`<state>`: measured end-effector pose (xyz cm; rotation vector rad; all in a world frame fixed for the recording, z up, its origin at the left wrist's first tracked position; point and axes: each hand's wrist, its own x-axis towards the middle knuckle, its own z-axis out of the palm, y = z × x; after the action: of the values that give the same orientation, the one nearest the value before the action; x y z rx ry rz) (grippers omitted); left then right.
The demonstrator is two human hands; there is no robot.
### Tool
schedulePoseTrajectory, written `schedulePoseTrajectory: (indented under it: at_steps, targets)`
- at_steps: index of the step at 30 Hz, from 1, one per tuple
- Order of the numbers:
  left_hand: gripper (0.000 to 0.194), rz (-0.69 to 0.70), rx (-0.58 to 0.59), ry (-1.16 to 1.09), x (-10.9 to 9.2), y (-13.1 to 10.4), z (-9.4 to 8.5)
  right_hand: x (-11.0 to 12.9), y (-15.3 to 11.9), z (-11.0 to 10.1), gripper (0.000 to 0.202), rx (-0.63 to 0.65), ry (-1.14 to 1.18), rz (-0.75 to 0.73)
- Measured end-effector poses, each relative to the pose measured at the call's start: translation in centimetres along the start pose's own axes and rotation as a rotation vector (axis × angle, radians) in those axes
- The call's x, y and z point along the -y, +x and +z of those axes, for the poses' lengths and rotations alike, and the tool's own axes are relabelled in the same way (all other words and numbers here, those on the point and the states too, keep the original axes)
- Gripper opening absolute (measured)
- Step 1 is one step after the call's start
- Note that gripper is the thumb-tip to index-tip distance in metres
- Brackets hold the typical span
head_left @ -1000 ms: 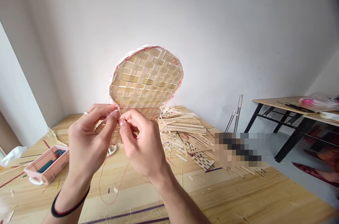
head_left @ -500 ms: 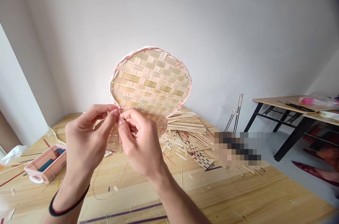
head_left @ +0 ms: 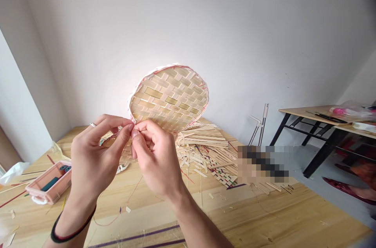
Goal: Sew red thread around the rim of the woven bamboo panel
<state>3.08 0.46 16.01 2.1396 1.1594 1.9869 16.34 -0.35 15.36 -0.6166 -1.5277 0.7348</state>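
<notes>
A woven bamboo fan (head_left: 167, 97), rounded, with a white-bound rim stitched in red thread, stands up in front of me, tilted. At its lower left edge, my left hand (head_left: 98, 154) is closed, thumb and forefinger pinching the rim. My right hand (head_left: 155, 154) is closed close beside it, its thumb and forefinger tips on a thin, pale needle mostly hidden by the fingers. Both hands' fingertips almost touch. Red thread (head_left: 107, 224) hangs below the hands and loops over the table. The fan's lower part is hidden behind my hands.
Bamboo strips (head_left: 205, 136) and scraps lie heaped behind and right of my hands, beside a coloured woven piece (head_left: 223, 175). A pink bin (head_left: 49, 197) with dark spools stands at left. Purple strips (head_left: 135, 235) lie in front. Another table (head_left: 308, 114) stands at right.
The fan has tipped and its top has sunk lower. My right fingertips have moved up closer to the rim and my left fingers, covering more of the needle. The thread loop has shifted left.
</notes>
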Motion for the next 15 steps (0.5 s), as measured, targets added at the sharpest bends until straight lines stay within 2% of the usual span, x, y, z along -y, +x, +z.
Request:
schedulePoseTrajectory:
  at_steps: [5,10,15]
  targets:
    - [0.009,0.212,-0.024,0.155,0.24,0.06,0.02,0.15,0.21,-0.63,0.018,-0.036,-0.020,-0.028]
    - [0.017,0.343,-0.093,0.251,0.65,-0.09,0.29,0.24,0.34,-1.05,0.016,-0.013,-0.077,-0.025]
    - [0.021,0.433,-0.105,0.305,0.87,-0.15,0.67,-0.14,0.50,-1.01,0.017,-0.064,-0.066,-0.084]
